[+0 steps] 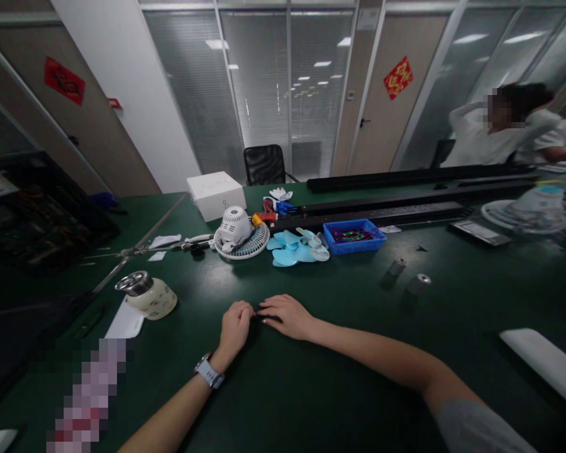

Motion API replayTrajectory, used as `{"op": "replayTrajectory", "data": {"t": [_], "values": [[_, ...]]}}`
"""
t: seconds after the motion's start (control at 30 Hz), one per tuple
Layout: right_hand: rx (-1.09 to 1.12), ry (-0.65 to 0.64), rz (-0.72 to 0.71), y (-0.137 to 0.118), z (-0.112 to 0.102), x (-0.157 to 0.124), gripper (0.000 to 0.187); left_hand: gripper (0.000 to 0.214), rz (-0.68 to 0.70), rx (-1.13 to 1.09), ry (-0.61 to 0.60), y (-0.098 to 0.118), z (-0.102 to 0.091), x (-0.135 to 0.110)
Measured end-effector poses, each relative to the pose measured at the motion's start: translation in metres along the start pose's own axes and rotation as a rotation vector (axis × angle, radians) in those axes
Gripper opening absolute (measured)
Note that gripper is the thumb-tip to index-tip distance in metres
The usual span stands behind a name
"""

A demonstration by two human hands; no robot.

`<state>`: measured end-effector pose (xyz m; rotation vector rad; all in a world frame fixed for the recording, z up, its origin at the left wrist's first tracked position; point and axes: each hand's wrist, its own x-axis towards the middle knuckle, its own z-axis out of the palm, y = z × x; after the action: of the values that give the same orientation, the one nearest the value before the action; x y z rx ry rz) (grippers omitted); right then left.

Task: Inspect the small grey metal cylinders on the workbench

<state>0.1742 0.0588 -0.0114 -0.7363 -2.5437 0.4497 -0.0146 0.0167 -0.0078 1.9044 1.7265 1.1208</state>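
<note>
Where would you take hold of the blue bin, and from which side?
Probably by the rim of the near long wall of the blue bin, coming from the near side with the right hand. The top is open and that wall faces the person, giving an upright edge to pinch; the fan blades crowd its left end, and wires lie inside.

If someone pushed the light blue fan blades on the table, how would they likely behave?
The light blue fan blades look thin and plastic, so they are probably light and fairly stiff. Their smooth surface may slide readily across the green table. The greyish blades overlap them in view, so a push might shift those too.
</note>
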Motion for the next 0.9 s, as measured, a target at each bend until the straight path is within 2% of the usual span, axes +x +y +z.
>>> {"op": "replayTrajectory", "data": {"t": [0.1,0.27,0.4,0.47,0.53,0.67,0.73,0.8,0.9], "values": [[-0.014,0.028,0.012,0.004,0.008,0.007,0.022,0.031,0.006,-0.002,0.0,0.001,0.0,0.0],[0.006,0.063,0.006,0.004,0.01,0.005,0.021,0.031,0.01,-0.005,-0.014,0.0,0.0,0.0],[0.017,0.072,0.005,0.006,-0.008,-0.006,0.022,0.031,0.006,-0.011,-0.018,-0.003,0.0,-0.001],[0.004,0.112,0.053,0.014,-0.031,-0.025,0.023,0.031,0.0,-0.011,-0.019,-0.004,0.0,-0.001],[-0.046,0.207,0.146,0.028,-0.065,-0.055,0.025,0.032,-0.002,-0.014,-0.025,-0.005,0.001,0.0],[-0.298,0.544,0.396,0.066,-0.146,-0.141,0.025,0.033,0.015,-0.014,-0.051,-0.005,0.001,0.002],[-0.46,0.662,0.53,0.084,-0.178,-0.183,0.03,0.033,0.023,-0.014,-0.065,-0.005,0.002,0.003],[-0.569,0.689,0.633,0.099,-0.199,-0.215,0.034,0.033,0.027,-0.017,-0.074,-0.005,0.002,0.004],[-0.61,0.662,0.737,0.116,-0.206,-0.241,0.035,0.033,0.026,-0.017,-0.069,-0.005,0.001,0.003]]}}
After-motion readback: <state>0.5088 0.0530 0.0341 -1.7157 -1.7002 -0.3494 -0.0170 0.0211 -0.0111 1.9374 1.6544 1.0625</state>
